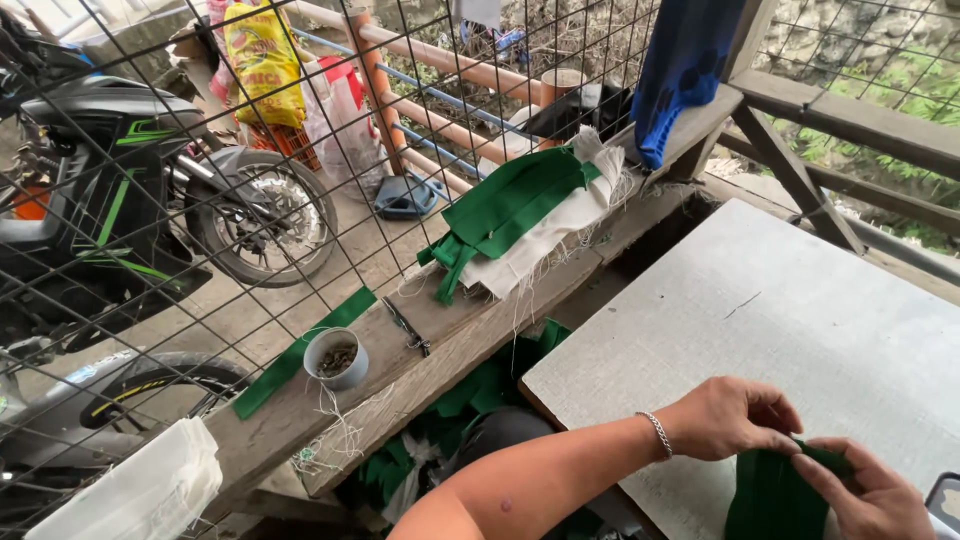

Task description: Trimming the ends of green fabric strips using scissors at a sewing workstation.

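Green cloth strip (pixel 775 495), judged soft, light and best pinched along its top edge, was held over the grey worktop (pixel 800 310) by left hand (pixel 735 418) and right hand (pixel 870 495), both pinched closed on it.

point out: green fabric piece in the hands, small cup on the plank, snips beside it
green fabric piece (pixel 772 500), head view, middle of the cloth
small cup (pixel 336 358), head view, its near wall
snips (pixel 407 327), head view, mid-length of the tool

Both hands, left hand (pixel 728 418) and right hand (pixel 868 492), meet on a folded cloth (pixel 775 497) at the counter's (pixel 800 310) near edge. Left of the counter, a plank (pixel 440 350) carries a cup (pixel 336 357), scissors (pixel 407 327) and stacked fabric (pixel 520 215).
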